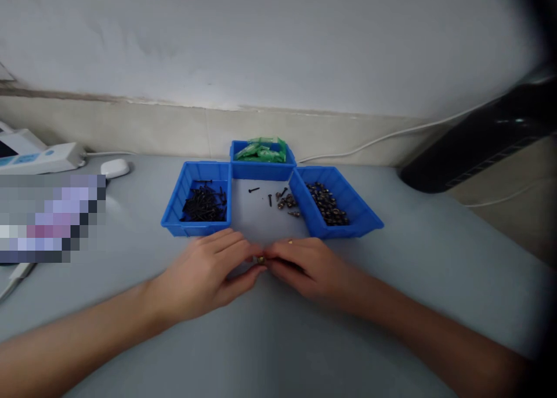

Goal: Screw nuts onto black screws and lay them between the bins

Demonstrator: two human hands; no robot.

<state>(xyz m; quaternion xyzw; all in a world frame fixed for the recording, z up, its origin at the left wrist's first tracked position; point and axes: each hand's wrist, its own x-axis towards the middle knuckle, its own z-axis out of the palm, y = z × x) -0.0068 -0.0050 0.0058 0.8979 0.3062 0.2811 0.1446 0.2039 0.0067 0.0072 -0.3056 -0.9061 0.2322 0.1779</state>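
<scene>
My left hand [213, 270] and my right hand [307, 264] meet at their fingertips in front of the blue bins. Between the fingertips is a small brass-coloured metal piece [261, 260], pinched by my left hand. The fingers of my right hand are closed against it; what they grip is hidden. Black screws [204, 205] lie in the left blue bin [195, 231]. Many small metal fittings [328, 203] lie in the right blue bin [342, 231]. Loose black screws [270, 200] and several fittings [287, 201] rest on the grey table between the bins.
A third blue bin [263, 170] at the back holds green plastic bags [263, 150]. At the left are a power strip [43, 159], a white case [115, 167] and a pixelated object [47, 218]. A black cylindrical object [474, 137] stands at the right, near a white cable [383, 138].
</scene>
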